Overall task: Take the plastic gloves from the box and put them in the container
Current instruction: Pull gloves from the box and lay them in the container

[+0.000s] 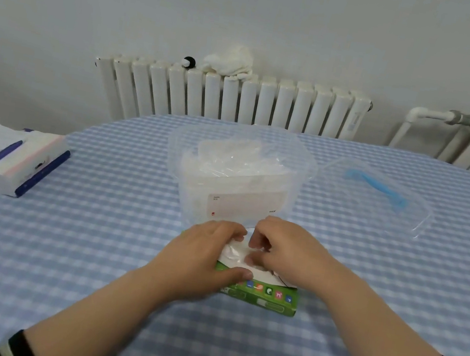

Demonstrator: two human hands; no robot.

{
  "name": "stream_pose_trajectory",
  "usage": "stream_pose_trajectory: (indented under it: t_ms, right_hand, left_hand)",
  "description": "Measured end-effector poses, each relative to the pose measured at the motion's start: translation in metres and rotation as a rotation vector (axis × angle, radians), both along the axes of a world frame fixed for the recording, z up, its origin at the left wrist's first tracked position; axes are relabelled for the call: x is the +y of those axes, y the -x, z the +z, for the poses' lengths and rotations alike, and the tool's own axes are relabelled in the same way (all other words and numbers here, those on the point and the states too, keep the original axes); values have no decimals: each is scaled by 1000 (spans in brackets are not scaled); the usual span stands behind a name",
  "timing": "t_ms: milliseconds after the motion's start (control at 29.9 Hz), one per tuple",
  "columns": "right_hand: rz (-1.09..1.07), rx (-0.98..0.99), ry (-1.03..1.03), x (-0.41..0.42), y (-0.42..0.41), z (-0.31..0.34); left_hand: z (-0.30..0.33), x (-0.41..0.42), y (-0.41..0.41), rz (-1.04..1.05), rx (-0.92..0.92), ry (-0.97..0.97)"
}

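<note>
A green glove box [269, 298] lies flat on the checked tablecloth just in front of a clear plastic container [239, 175] that has plastic gloves [231, 158] piled inside. My left hand [198, 256] rests on the box's left part, thumb pressed along its near edge. My right hand [287, 249] is over the box's top opening, its fingers curled and pinching a thin clear plastic glove [235, 251] that sticks out of the box between both hands. Most of the box top is hidden by my hands.
The container's clear lid [381, 194] with a blue handle lies to the right. A soft tissue pack [7, 159] sits at the table's left edge. White radiators [232, 99] stand against the wall behind the round table [89, 246].
</note>
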State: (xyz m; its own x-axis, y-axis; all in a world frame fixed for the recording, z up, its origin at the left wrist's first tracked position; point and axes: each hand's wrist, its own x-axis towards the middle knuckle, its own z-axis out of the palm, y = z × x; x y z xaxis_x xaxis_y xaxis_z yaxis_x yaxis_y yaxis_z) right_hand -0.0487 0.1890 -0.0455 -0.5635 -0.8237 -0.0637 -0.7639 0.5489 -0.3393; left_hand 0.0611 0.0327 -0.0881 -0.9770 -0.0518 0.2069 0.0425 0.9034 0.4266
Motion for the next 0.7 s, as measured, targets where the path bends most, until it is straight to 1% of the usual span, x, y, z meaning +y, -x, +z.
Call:
stream_pose_trajectory:
  t_ms: [167, 267, 367, 468, 601, 701]
  right_hand:
    - [127, 310, -52, -1, -10, 3]
    - [145, 377, -58, 0, -12, 3]
    - [154, 379, -31, 1, -12, 4]
    - [148, 355, 85, 3, -11, 3]
    - [135, 249, 338, 4, -16, 0]
    - [71, 146, 341, 5, -17, 5]
  left_hand:
    - [4, 0, 0, 41, -34, -21]
    - [6, 1, -1, 50, -54, -49]
    - [9, 1, -2, 56, -83, -75]
    - [10, 1, -2, 58, -86, -74]
    - [8, 3, -2, 8, -67, -45]
    - [11, 5, -1, -2, -57, -18]
